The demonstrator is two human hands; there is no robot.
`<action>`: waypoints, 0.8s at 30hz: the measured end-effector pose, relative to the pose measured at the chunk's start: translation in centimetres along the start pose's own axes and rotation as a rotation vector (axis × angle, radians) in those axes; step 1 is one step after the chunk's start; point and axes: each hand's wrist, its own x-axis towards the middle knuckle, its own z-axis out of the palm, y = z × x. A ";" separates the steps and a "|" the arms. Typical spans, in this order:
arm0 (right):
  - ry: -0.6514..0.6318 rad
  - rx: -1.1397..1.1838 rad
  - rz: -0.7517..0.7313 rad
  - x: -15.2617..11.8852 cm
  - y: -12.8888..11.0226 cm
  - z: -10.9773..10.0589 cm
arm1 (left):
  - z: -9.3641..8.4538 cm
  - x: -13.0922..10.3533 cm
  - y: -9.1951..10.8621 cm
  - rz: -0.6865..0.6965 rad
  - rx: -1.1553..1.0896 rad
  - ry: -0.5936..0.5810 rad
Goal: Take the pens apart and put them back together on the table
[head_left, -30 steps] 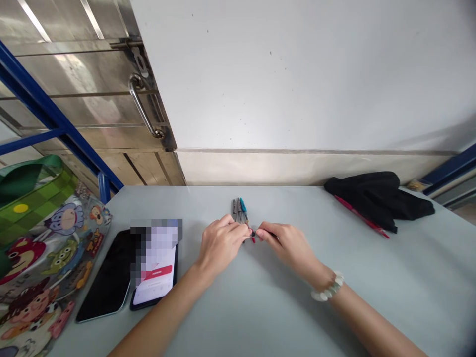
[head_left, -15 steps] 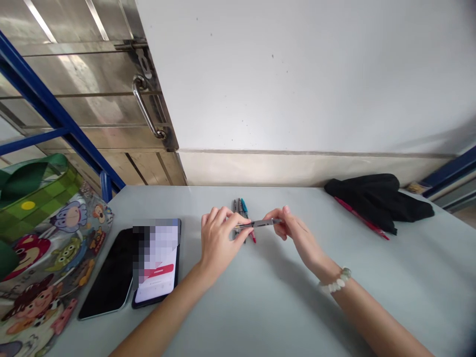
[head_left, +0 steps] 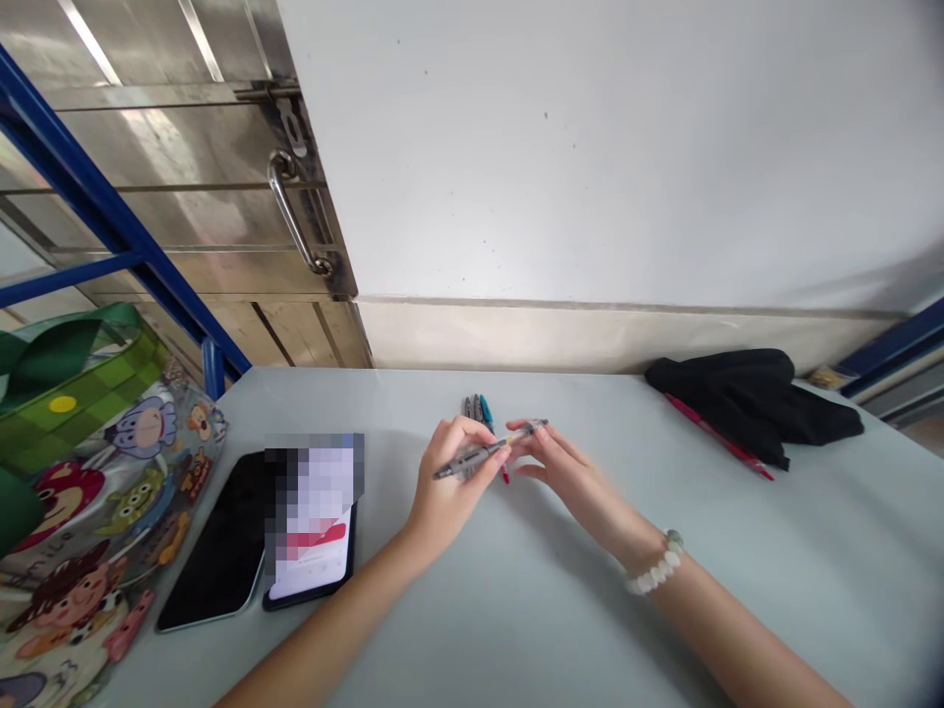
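A grey, partly see-through pen (head_left: 472, 458) is held slantwise above the table, its right end higher in view. My left hand (head_left: 451, 482) pinches it around the middle between thumb and fingers. With its thumb and fingers, my right hand (head_left: 564, 462) grips the pen's right end. Behind the hands, several pens lie side by side on the table, among them a grey pen (head_left: 467, 405) and a blue-capped pen (head_left: 485, 407). A red pen end (head_left: 505, 475) shows below the fingers; the hands cover much of this group.
Two phones lie at the left, a dark one (head_left: 213, 551) and one with a lit screen (head_left: 314, 570). A cartoon-print bag (head_left: 110, 492) stands at the left edge. A black cloth item (head_left: 730, 403) with a red strip lies back right on the grey table (head_left: 531, 629).
The pen has tilted and shifted left, so its left end now sticks out past my left hand. My right hand has moved left, closer to my left hand.
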 end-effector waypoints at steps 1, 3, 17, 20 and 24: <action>-0.004 0.081 0.006 0.1 0.1 0.0 | 0.0 -0.1 0.1 0.047 0.045 -0.017; -0.003 0.251 0.019 0.3 0.1 -0.1 | 0.0 -0.2 0.1 0.182 0.145 -0.090; 0.283 0.770 0.022 -0.1 -3.5 -3.1 | 0.2 -0.1 -1.5 0.508 0.529 -0.486; 0.343 0.779 -0.011 -0.2 -3.6 -2.9 | 0.1 -0.1 -1.5 0.509 0.533 -0.498; 0.369 0.815 -0.017 -0.1 -3.5 -3.0 | 0.0 0.0 -1.5 0.503 0.525 -0.513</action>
